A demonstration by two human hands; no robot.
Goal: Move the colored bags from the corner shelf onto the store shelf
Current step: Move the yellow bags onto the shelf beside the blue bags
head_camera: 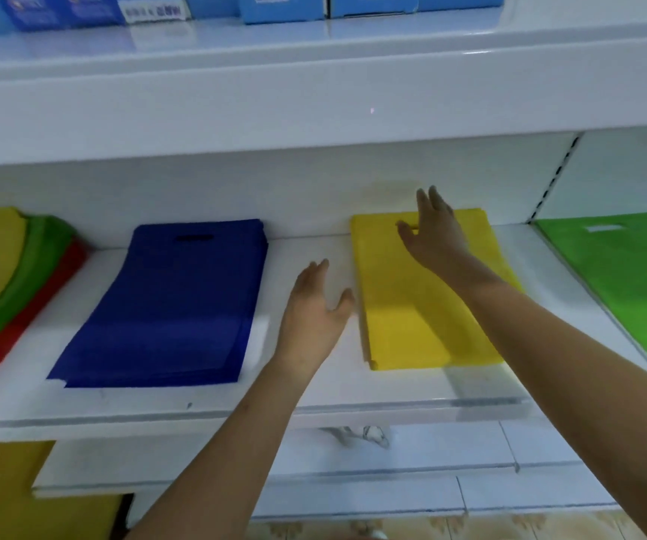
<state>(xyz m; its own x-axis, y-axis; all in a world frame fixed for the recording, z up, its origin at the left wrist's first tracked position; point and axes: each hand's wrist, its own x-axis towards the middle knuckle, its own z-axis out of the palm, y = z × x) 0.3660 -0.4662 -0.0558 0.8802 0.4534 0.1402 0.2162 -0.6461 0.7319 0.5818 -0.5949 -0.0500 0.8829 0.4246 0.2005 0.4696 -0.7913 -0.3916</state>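
Observation:
A stack of yellow bags (pixel 411 317) lies flat on the white store shelf (pixel 314 387), right of centre. My right hand (pixel 433 231) hovers over its far end near the handle cut-out, fingers straight and holding nothing. My left hand (pixel 316 305) is open just left of the yellow stack's edge, thumb close to it. A stack of blue bags (pixel 170 305) lies to the left. Further left sits a fanned pile of yellow, green and red bags (pixel 6 290). A green bag stack (pixel 626 282) lies on the neighbouring shelf at the right.
The shelf above (pixel 314 83) overhangs the bags and carries blue boxes (pixel 287 7). A slotted upright (pixel 556 177) divides the shelf from the right bay. Below are lower white shelves (pixel 392 473) and a yellow item (pixel 2 493) at the bottom left.

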